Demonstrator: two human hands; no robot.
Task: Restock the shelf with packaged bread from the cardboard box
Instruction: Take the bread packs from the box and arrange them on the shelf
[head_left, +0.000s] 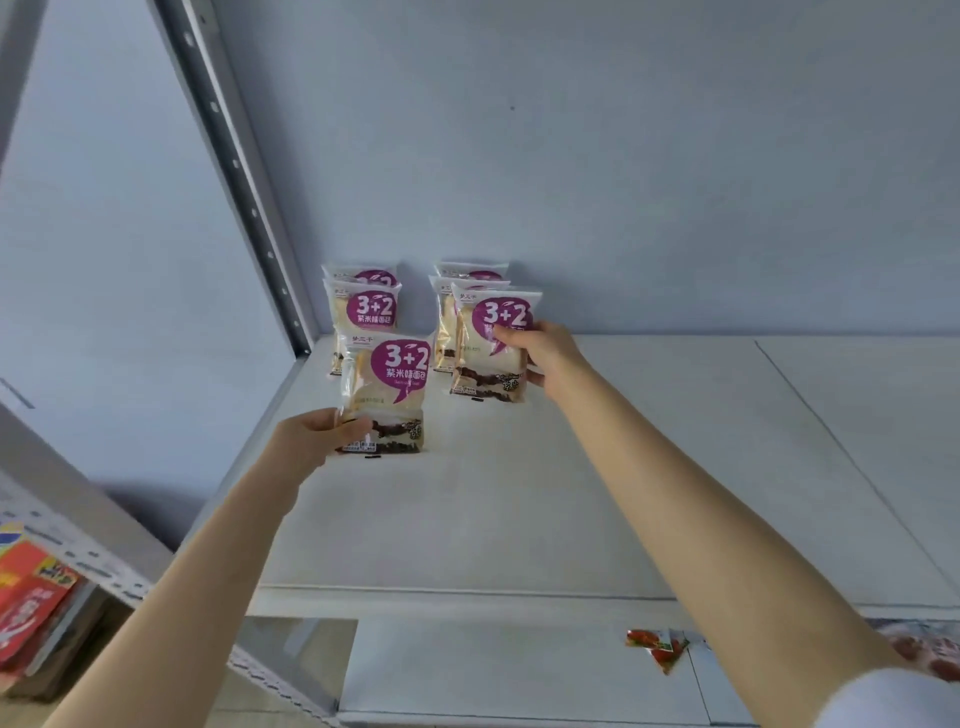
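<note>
Two rows of packaged bread with purple "3+2" labels stand upright at the back left of a white shelf (545, 493). My left hand (311, 441) grips the lower left edge of the front pack (389, 389) of the left row, in front of two others (363, 306). My right hand (540, 353) holds the right side of the front pack (488, 358) of the right row, with two packs (470, 275) behind it. Both held packs stand upright with their bases at the shelf surface. The cardboard box is out of view.
A grey perforated upright post (244, 171) rises at the shelf's left corner. The wall (623, 156) closes the back. The lower shelf holds small red packets (660, 644). Red snack bags (31, 597) lie on a neighbouring shelf at the lower left.
</note>
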